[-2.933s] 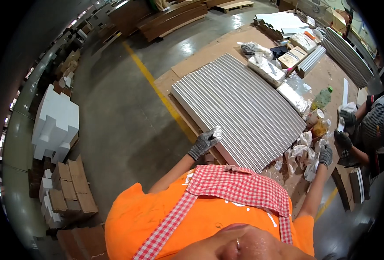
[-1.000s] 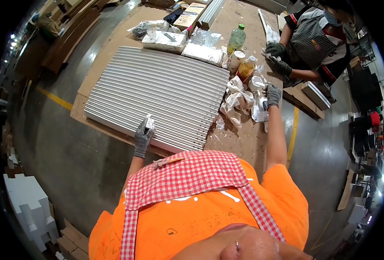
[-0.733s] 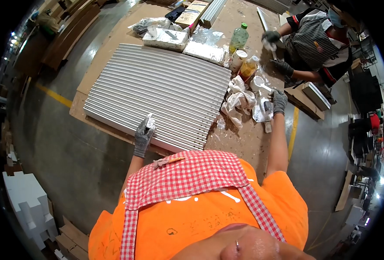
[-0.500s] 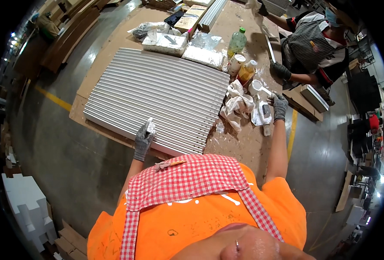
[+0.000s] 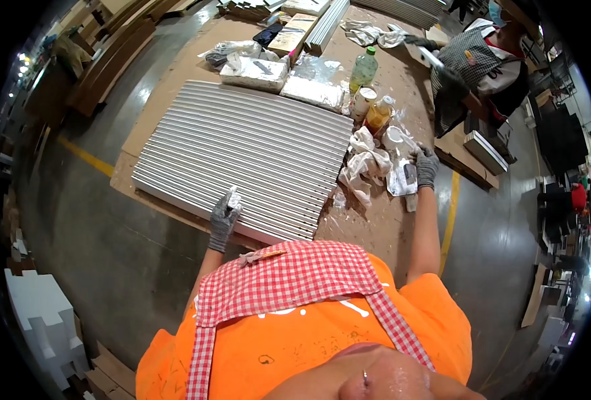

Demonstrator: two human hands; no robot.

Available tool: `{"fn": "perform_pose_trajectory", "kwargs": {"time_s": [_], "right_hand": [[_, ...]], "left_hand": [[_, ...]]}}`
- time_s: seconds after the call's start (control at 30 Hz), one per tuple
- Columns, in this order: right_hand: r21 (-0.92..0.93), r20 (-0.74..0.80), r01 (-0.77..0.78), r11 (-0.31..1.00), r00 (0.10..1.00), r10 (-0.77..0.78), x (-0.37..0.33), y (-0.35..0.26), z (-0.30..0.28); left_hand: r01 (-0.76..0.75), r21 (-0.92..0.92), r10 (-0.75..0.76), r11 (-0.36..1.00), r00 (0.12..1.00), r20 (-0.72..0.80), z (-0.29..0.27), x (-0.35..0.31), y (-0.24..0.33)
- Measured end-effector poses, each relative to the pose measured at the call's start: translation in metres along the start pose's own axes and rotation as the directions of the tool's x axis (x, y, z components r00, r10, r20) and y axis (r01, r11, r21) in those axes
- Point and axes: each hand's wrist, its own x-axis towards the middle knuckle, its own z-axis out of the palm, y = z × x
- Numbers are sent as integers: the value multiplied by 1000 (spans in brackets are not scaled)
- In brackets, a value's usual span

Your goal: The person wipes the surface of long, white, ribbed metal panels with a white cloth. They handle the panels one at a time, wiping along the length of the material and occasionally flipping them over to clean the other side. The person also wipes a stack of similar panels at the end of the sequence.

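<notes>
A row of long silvery-white strips lies side by side on the table in front of me. My left hand, in a grey glove, is closed on a small white wad at the near edge of the strips. Over at the right, my gloved right hand has its fingers closed on the handle of a white, round, scoop-like thing. Just below that hand, a putty knife lies on a white smeared sheet. A crumpled white rag is between the strips and the sheet.
Behind the rag stand an amber bottle, a white can and a green-capped bottle. White-wrapped blocks border the strips' far edge. Across the table, a person in a checked apron handles a long pale strip. Brown cardboard covers the table.
My right hand has shifted slightly, and the scoop-like thing has tilted and moved a little. My left hand stays nearly in place. The co-worker has turned and leaned away, swinging the strip.
</notes>
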Motion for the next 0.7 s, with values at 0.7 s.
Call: {"fn": "perform_pose_trajectory", "kwargs": {"time_s": [0.7], "right_hand": [[387, 106, -331, 860, 943, 315, -12, 48, -10]], "left_hand": [[184, -296, -179, 937, 983, 43, -7, -8, 6]]}}
